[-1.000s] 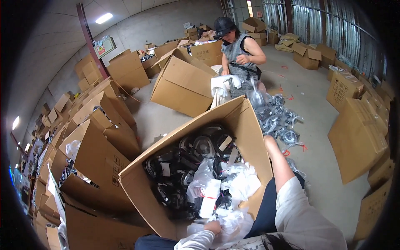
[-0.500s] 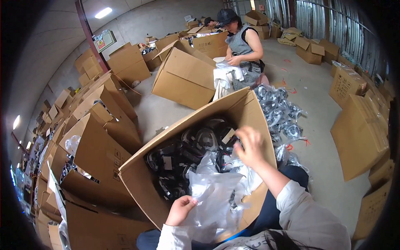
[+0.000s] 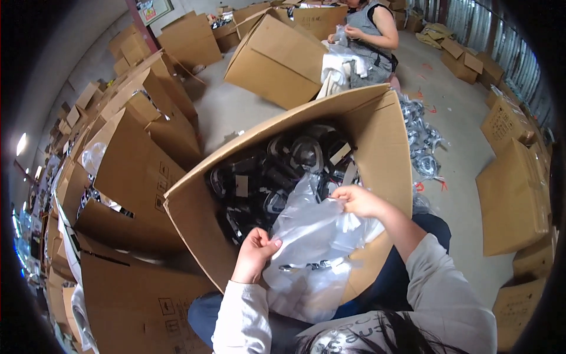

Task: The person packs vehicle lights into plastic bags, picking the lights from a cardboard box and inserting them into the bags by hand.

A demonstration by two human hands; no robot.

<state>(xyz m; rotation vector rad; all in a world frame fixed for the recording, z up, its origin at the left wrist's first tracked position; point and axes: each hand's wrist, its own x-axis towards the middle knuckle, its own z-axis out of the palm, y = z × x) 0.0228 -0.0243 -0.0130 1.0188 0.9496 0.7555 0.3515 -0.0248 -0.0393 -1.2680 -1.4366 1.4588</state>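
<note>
A clear plastic bag (image 3: 309, 227) is stretched between my two hands over the near side of a large open cardboard box (image 3: 380, 130). My left hand (image 3: 254, 251) pinches the bag's left edge between thumb and fingers. On the opposite edge, my right hand (image 3: 359, 202) is closed, its fingertips gripping the plastic. Beneath and beyond the bag, the box holds several black devices (image 3: 306, 154) with rounded clear parts, some bearing pale labels. More clear plastic (image 3: 312, 289) hangs over the box's near edge toward my lap, and the layers there are hard to separate.
Opened cardboard boxes (image 3: 132, 177) crowd the left side. Ahead, another large box (image 3: 280, 59) lies tilted beside a seated person (image 3: 374, 35) handling clear plastic. Bagged items (image 3: 421, 138) are heaped on the floor to the right. Closed boxes (image 3: 513, 200) stand along the right wall.
My right hand has come down from above the box's right side and closed on the bag. The bag is now spread between both hands. The view has tilted downward.
</note>
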